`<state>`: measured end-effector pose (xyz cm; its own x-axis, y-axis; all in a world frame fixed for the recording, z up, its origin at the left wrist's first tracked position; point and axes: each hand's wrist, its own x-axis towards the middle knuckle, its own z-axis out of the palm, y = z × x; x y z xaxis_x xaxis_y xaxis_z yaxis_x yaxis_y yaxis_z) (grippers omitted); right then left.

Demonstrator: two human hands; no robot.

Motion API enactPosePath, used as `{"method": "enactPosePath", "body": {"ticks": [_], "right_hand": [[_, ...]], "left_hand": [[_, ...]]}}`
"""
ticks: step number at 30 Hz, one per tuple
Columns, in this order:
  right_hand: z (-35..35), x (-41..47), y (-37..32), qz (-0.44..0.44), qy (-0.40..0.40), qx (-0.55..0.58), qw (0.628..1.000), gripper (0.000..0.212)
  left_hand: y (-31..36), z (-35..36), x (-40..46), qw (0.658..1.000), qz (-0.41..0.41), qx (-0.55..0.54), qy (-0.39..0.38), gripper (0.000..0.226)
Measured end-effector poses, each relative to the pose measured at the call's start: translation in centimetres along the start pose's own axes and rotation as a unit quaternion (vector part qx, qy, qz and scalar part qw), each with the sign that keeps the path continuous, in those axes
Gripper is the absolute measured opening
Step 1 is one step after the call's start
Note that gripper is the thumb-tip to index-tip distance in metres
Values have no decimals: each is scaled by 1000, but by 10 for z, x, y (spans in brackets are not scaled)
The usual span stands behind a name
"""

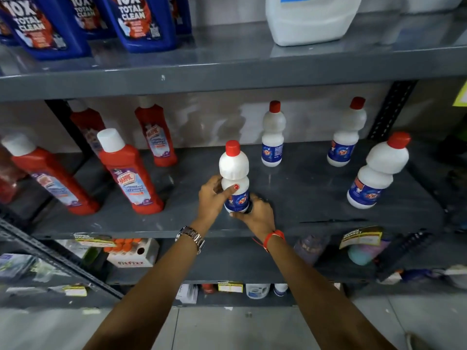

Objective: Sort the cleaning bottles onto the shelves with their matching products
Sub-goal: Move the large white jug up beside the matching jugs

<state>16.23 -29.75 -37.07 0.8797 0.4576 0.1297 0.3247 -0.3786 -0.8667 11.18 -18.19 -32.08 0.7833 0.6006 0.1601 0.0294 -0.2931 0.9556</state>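
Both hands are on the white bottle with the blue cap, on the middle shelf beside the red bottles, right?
Not quite: the head view shows a red cap. Both the left hand and right hand hold the white bottle on the middle shelf, beside the red bottles.

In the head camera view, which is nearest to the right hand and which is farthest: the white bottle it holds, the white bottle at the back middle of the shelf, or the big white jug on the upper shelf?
From the right hand:
1. Held white bottle, in both hands at the shelf front.
2. Back-middle white bottle, behind and slightly right.
3. White jug, upper shelf, above right.
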Motion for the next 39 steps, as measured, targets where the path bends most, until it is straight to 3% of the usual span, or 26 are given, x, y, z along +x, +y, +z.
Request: {"method": "enactPosePath", "body": {"ticks": [10,21,24,27,31,35,37,39], "right_hand": [[-69,2,36,34,103,-37,993,50],[-77,-1,46,30,92,-42,994,57],[-80,-3,42,26,93,-24,995,68],[-89,-9,26,-3,138,20,990,74],[-114,-17,-26,-131,310,71,939,44],[-153,-14,-105,-286,427,108,851,23],[-174,-10,-142,-344,458,103,813,21],[-195,-6,-175,-369,474,98,793,21]], "left_hand": [[20,87,0,996,8,-43,-80,37],[21,101,-6,992,11,-51,-116,47],[22,99,-13,995,26,-54,-83,52],[41,89,-26,992,93,-84,13,41],[102,66,-38,949,275,-108,108,16],[188,40,-39,868,454,-115,162,17],[229,30,-32,841,495,-115,187,19],[264,21,-21,836,501,-107,197,20]]}}
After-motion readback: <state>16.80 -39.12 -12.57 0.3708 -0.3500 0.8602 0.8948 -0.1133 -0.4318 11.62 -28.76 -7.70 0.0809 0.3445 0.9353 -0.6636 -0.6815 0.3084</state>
